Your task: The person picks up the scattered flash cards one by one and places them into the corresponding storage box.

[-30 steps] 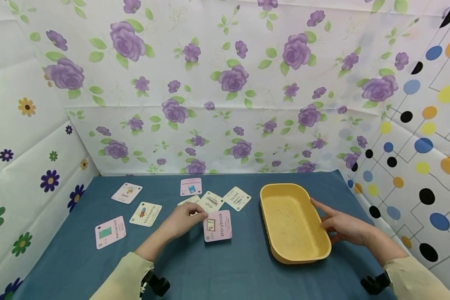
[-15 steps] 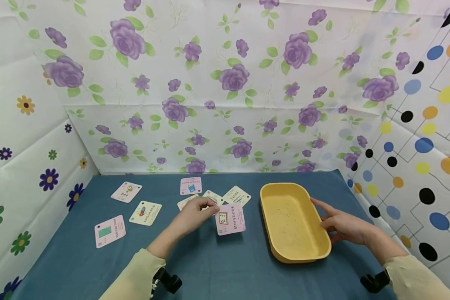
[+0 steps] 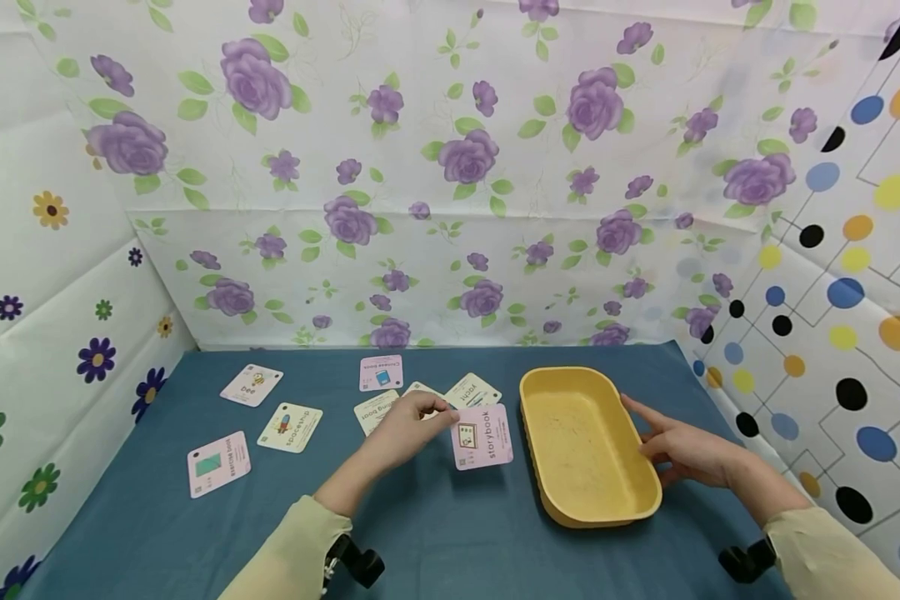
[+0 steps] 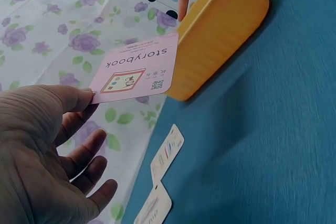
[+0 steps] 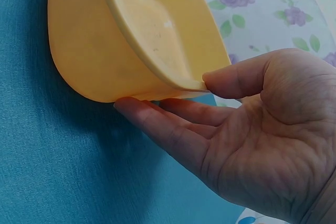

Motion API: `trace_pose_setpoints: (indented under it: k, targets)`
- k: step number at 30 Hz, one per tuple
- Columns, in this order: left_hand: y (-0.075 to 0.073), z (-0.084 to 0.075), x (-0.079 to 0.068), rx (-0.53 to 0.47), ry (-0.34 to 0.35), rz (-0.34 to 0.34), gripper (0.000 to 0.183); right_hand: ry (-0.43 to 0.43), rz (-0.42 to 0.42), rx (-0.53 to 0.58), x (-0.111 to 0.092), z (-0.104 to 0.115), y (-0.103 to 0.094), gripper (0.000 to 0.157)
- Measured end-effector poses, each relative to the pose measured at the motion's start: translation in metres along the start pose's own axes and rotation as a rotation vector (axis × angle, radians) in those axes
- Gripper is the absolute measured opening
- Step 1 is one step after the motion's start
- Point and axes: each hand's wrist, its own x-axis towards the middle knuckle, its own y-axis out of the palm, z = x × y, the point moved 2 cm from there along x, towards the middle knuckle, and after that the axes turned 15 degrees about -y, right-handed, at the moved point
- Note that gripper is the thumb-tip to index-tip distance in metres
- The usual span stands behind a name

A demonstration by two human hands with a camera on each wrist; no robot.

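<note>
My left hand (image 3: 405, 433) pinches a pink picture card (image 3: 483, 437) labelled "storybook" by its corner, between thumb and index finger. In the left wrist view the storybook card (image 4: 136, 66) is raised over the blue cloth, its picture side up, and the other fingers hang loose below. Just right of it stands a yellow plastic tray (image 3: 591, 442) with nothing in it. At that tray's right side is my right hand (image 3: 690, 454). The right wrist view shows the thumb (image 5: 231, 80) on the tray's rim and the fingers against the outer wall below.
Behind the left hand lie a "Chinese book" card (image 3: 381, 372), a boat card (image 3: 371, 408), a partly hidden ship card (image 3: 423, 387) and a yacht card (image 3: 474, 388). Farther left are bee (image 3: 252, 385), spaceship (image 3: 290, 427) and exercise book cards (image 3: 219, 464). Patterned cloth walls (image 3: 450, 250) surround the table.
My left hand has carried the storybook card up and rightward, from in front of the ship card to close beside the tray. The right hand and the tray have stayed put.
</note>
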Motion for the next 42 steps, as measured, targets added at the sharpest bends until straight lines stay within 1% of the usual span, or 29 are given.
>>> trace_pose_setpoints:
  k: [10,15,21,24,28,32,38,42]
  targets:
    - [0.01,-0.015,0.002,-0.015,0.032,0.02,0.013,0.009,0.001,0.013,0.001,-0.002,-0.002,0.096]
    - [0.018,-0.023,0.005,-0.014,0.023,0.016,0.013,0.009,0.008,0.023,0.001,-0.004,-0.003,0.095]
    - [0.027,-0.035,0.01,-0.034,0.048,0.017,0.013,0.004,0.015,0.036,0.001,-0.003,-0.003,0.095]
    - [0.032,-0.043,0.014,-0.011,0.063,0.011,0.013,0.003,0.016,0.04,0.001,-0.003,-0.003,0.095]
    - [0.038,-0.053,0.018,0.035,0.057,0.007,0.014,0.003,0.01,0.038,0.0,-0.002,-0.003,0.095]
    - [0.045,-0.06,0.02,0.048,0.052,0.011,0.015,0.003,0.004,0.029,0.001,-0.002,-0.002,0.096]
    - [0.053,-0.067,0.023,0.047,0.06,0.022,0.015,-0.003,-0.001,0.023,0.0,-0.002,-0.001,0.096]
    - [0.057,-0.069,0.025,0.053,0.038,0.032,0.016,-0.007,0.005,0.028,0.0,-0.002,-0.001,0.096]
